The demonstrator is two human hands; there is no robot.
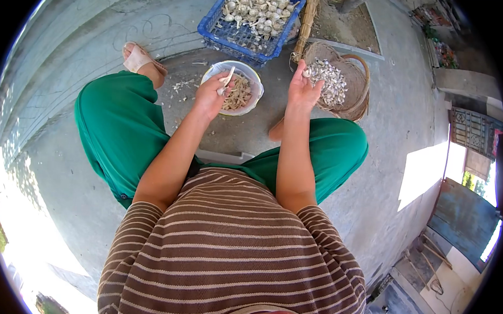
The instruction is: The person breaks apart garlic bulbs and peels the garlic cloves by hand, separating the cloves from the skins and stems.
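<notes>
Over the white bowl (257,96), my left hand (209,97) is closed around a garlic stem (229,76), whose pale stalk points up and away. A whitish bit of garlic shows by its fingertips. At the left edge of the wicker basket (359,108), my right hand (303,93) is turned palm up with its fingers partly curled. A garlic clove (306,73) rests against those fingers. Loose garlic cloves (329,82) are heaped in the basket. Dry stalks and peelings (238,94) lie inside the bowl.
Beyond the bowl, a blue plastic crate (244,50) holds many garlic bulbs (259,10). A straw bundle (307,26) stands between crate and basket. Scraps of skin (182,87) litter the concrete floor near my sandalled foot (146,65). My knees flank the work area.
</notes>
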